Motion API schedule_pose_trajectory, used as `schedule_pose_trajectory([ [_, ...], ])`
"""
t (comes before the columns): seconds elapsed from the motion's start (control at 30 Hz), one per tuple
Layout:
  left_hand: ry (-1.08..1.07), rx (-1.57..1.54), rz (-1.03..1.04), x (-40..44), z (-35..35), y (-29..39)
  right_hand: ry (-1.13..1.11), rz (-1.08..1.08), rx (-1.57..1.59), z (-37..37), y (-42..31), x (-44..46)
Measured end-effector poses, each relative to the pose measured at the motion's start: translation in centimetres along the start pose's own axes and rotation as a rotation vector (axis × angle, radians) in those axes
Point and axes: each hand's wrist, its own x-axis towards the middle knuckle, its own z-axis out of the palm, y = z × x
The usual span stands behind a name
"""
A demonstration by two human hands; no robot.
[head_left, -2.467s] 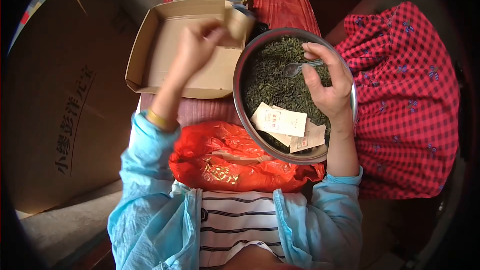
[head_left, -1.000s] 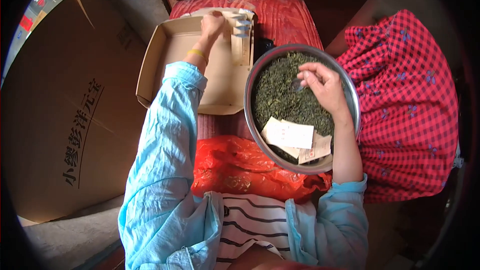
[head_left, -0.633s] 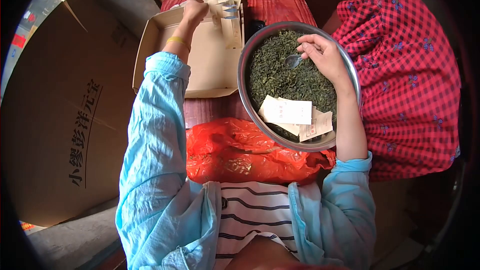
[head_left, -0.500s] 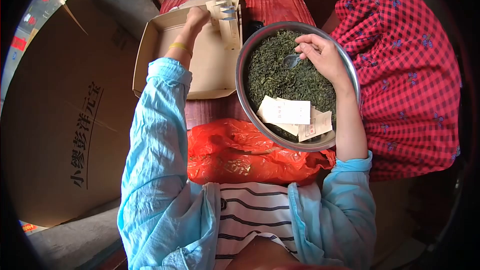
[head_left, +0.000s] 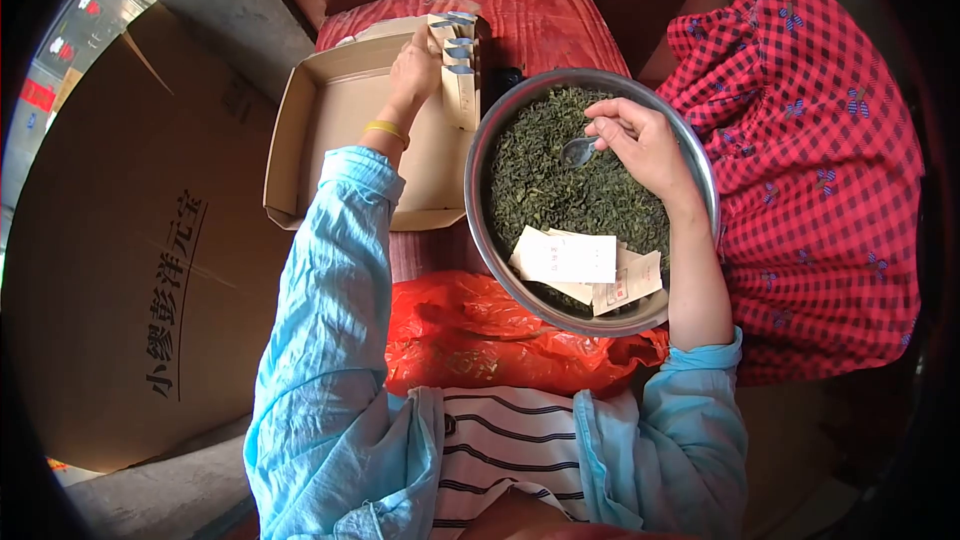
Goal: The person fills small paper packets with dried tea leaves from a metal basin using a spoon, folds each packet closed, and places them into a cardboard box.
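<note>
My left hand (head_left: pixel 414 70) is over the shallow cardboard box (head_left: pixel 330 140), beside a row of small paper packets (head_left: pixel 458 85) with dark tops along its right side. One finger is stretched toward the packets at the far end; the other fingers are partly hidden, and I see nothing held. In my right hand (head_left: pixel 640 145) a small clear spoon (head_left: pixel 578 151) is pinched just above dark green dried leaves (head_left: pixel 540 160), which fill a round metal basin (head_left: pixel 478 190). Several flat paper packets (head_left: pixel 570 258) lie on the leaves at the basin's near side.
A red wooden table (head_left: pixel 540 25) carries the box and basin. Red plastic bags (head_left: pixel 480 330) lie between my body and the basin. Red-and-black checked cloth (head_left: pixel 820 170) drapes at the right. A large brown carton (head_left: pixel 130 240) with printed characters stands at the left.
My left hand has shifted slightly right and toward me, and a finger now points at the packets, whose row shows more fully. My right hand still holds the spoon over the leaves.
</note>
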Motion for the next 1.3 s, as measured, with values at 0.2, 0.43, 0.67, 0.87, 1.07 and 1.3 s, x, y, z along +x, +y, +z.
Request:
schedule_pose_trajectory([
  [0.2,0.030,0.021,0.009,-0.7,0.9,-1.2,-0.015,0.020,-0.009,0.3,-0.1,-0.1],
  [0.43,-0.031,-0.050,-0.066,-0.2,-0.7,-2.1,-0.048,0.032,-0.017,0.2,0.2,-0.1],
  [0.67,-0.135,-0.032,0.145,1.3,-1.3,-5.5,-0.043,0.008,-0.116,-0.1,0.9,0.2],
  [0.87,-0.509,-0.352,0.585,-14.5,-8.4,11.7,-0.006,-0.161,-0.667,-0.4,1.1,-0.2],
  [1.07,-0.444,0.321,1.107,-25.0,-4.4,15.1,-0.130,-0.091,-0.958,0.2,2.1,-0.4],
  [1.3,-0.468,0.171,1.027,-26.0,-5.2,14.3,-0.129,-0.021,-1.064,0.2,1.4,-0.3],
])
